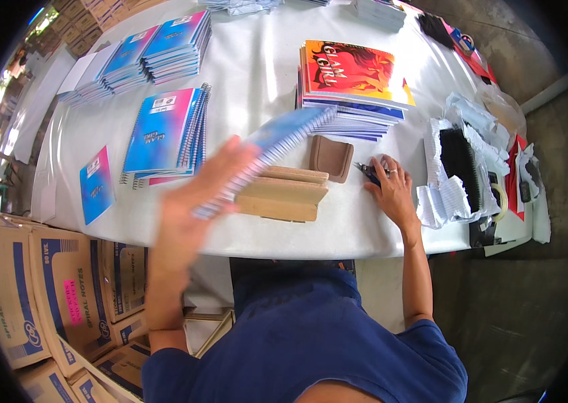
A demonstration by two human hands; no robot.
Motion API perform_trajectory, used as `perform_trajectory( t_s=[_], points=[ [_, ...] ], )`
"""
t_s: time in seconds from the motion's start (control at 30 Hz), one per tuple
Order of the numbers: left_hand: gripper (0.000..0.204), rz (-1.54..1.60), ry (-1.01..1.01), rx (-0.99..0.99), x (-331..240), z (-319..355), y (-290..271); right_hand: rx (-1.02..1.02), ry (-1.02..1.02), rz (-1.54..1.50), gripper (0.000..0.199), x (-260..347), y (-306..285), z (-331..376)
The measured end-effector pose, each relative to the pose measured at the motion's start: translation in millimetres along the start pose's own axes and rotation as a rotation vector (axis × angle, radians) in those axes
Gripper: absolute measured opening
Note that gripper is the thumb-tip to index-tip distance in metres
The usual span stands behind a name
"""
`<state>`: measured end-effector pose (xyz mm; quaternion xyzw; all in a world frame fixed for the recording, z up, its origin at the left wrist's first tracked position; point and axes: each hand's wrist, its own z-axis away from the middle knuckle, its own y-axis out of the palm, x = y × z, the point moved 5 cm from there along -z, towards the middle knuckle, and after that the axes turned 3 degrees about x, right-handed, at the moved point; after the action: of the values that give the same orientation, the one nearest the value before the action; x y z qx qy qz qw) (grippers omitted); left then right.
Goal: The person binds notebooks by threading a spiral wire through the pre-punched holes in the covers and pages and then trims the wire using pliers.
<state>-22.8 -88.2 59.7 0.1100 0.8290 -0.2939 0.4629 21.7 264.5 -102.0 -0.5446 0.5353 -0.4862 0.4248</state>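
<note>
My left hand [193, 188], smeared by motion, grips a blue spiral notebook [274, 144] by its coil side, tilted above the table. Below that notebook is a tan wooden block with a slot along it [280, 195]. To the right, my right hand [391, 188] rests on the tabletop with its fingers curled over small dark-handled pliers [366, 169], whose jaws point left. A brown curved-edged tray-like piece [331, 159] lies between the block and the pliers. Left of my left hand is a stack of blue-and-pink spiral notebooks [163, 134].
A pile of notebooks with a red-orange cover [347, 70] stands beyond the block. More blue stacks [176, 47] are at the far left, with a loose cover [97, 185] nearer. Black coils in torn white wrapping [462, 168] lie at right. Cardboard boxes [69, 289] stand below left.
</note>
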Motion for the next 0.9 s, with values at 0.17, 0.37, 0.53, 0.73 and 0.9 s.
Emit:
perform_trajectory(
  t_s=[0.17,0.37,0.53,0.73,0.9],
  points=[
    [0.060,-0.667,0.048,-0.115,27,0,90,-0.234,0.005,-0.130,0.043,12,-14,24],
    [0.062,-0.940,0.037,-0.049,38,0,101,-0.234,-0.380,-0.493,0.038,115,-92,38],
    [0.065,-0.970,0.027,-0.027,35,-4,102,-0.254,-0.489,-0.457,0.042,130,-90,32],
    [0.067,-0.958,0.057,-0.031,35,-4,99,-0.102,-0.546,-0.650,0.024,132,-88,18],
    [0.060,-0.955,0.092,-0.023,33,-3,84,0.509,-0.442,-1.050,0.028,135,-88,-6]
  ],
)
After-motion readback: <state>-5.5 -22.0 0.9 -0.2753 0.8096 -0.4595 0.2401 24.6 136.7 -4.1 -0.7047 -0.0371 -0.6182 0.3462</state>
